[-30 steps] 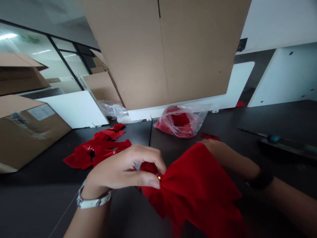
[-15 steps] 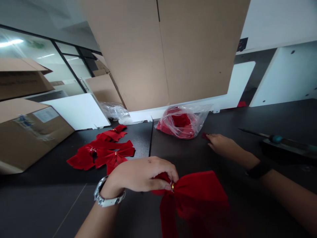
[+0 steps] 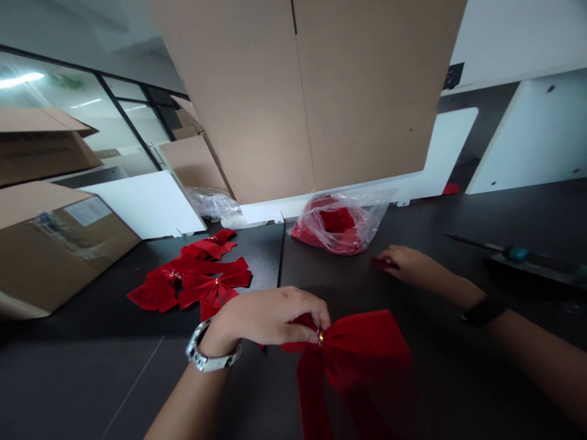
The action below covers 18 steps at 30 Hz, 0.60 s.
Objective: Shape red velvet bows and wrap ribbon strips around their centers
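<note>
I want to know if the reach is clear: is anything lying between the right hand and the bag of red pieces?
Nothing visible: bare dark table separates the right hand, touching a small red scrap, from the bag.

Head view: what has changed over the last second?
The right hand let go of the red bow and reached out to a small red piece near the plastic bag. The left hand still pinches the bow's gold-tied centre; the bow pile is unmoved.

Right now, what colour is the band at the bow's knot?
Gold, on the red bow pinched by the left hand; head view.
</note>
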Tool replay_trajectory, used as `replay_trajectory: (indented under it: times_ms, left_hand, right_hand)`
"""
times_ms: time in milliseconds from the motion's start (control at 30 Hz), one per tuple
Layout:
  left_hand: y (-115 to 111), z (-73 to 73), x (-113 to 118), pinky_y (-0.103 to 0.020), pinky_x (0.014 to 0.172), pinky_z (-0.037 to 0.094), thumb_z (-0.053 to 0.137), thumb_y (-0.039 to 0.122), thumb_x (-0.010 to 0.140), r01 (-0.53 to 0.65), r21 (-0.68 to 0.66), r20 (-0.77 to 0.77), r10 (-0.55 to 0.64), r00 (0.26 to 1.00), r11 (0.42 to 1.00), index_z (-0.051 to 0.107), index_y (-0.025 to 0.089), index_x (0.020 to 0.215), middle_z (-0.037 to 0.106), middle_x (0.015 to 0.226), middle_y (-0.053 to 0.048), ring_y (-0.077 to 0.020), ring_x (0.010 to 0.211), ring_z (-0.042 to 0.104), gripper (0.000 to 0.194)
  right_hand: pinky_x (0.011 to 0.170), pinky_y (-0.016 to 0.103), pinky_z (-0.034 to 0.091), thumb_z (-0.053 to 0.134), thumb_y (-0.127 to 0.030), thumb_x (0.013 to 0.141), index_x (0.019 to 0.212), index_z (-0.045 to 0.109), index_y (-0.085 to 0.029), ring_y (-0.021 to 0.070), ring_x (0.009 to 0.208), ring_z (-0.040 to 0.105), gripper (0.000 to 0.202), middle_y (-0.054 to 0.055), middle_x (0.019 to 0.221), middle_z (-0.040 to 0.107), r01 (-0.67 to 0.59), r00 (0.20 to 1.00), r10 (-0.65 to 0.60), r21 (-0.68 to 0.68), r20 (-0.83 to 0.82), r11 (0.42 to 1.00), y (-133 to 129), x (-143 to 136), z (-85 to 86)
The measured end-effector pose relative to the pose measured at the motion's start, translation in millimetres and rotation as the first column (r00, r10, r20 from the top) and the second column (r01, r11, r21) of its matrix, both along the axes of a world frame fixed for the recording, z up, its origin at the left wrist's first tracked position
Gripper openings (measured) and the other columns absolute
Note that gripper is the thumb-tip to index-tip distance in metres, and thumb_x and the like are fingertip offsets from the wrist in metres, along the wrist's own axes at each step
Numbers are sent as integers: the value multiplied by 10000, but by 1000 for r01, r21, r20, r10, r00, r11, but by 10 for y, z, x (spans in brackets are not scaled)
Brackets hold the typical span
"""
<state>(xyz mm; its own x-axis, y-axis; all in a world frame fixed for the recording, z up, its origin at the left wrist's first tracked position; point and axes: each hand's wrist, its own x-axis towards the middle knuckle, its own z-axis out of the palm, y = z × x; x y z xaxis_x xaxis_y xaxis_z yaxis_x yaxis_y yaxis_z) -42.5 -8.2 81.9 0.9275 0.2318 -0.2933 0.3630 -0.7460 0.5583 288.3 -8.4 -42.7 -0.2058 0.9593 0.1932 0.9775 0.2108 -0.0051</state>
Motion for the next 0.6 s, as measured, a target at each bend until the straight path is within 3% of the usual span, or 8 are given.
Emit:
replay_trajectory:
  times_ms: [100, 233, 600]
  left_hand:
    - [32, -44, 13, -140, 748, 392, 551, 233, 866, -8, -8, 0, 8, 1000, 1000, 602, 151, 998, 639, 979, -26, -62, 849, 559, 164]
    - [76, -98, 30, -142, 728, 387, 543, 219, 865, -27, -28, -31, 27, 999, 999, 597, 152, 1005, 639, 981, -19, -59, 835, 559, 164]
    - [243, -276, 20, -152, 726, 381, 515, 235, 874, -85, 14, -106, 86, 991, 996, 597, 154, 1004, 636, 992, -14, -59, 829, 554, 174]
  right_hand:
    - [754, 294, 473, 580, -141, 798, 1011, 681, -127, 204, 833, 628, 235, 111, 943, 653, 0, 999, -4, -89, -41, 996, 11, 15, 42]
    - [700, 308, 456, 580, -195, 806, 900, 681, -138, 209, 778, 621, 149, 111, 916, 654, 54, 997, -60, -143, -40, 988, 3, 50, 72]
    - [611, 268, 394, 566, -155, 783, 812, 625, -170, 161, 693, 584, 67, 49, 803, 653, 76, 987, -99, -171, -125, 982, 8, 6, 52]
